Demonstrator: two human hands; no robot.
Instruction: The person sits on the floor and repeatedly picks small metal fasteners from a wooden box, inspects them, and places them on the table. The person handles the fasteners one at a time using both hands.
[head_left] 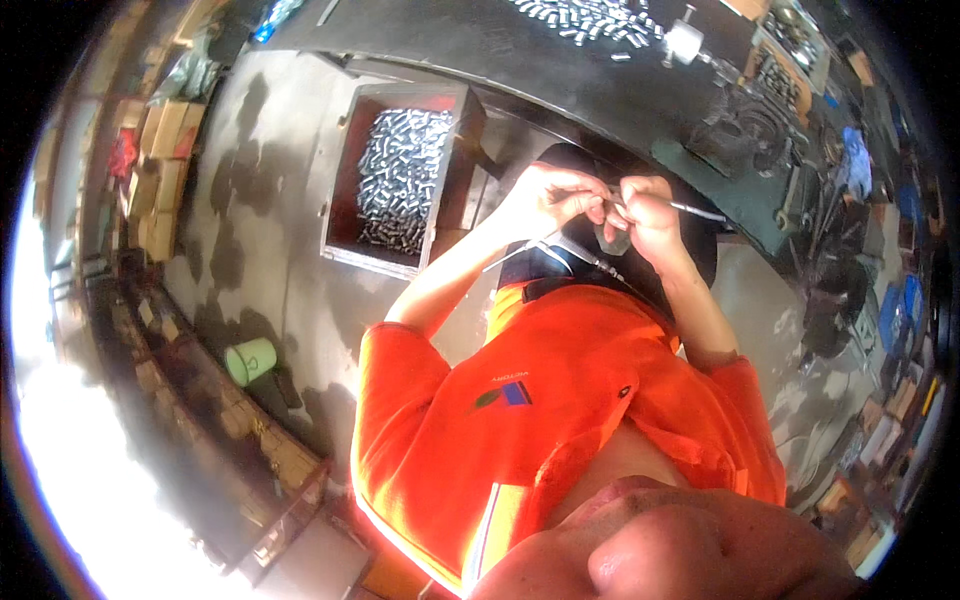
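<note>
Right now you've got a small grey metal part (612, 238) pinched between both hands above your lap, close in where you can see it. Your left hand (548, 196) steadies it, grip closed; your right hand (645, 212) holds a thin metal rod (697, 210) pointing right. Just left, a box of shiny metal pieces (398, 178) sits within reach, the dark tabletop (480, 45) beyond.

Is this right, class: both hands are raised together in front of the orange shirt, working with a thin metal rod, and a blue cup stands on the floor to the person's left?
Not quite. In the head view the cup is green, not blue. The rest holds: the left hand and right hand meet in front of the orange shirt, working with a thin metal rod.
</note>
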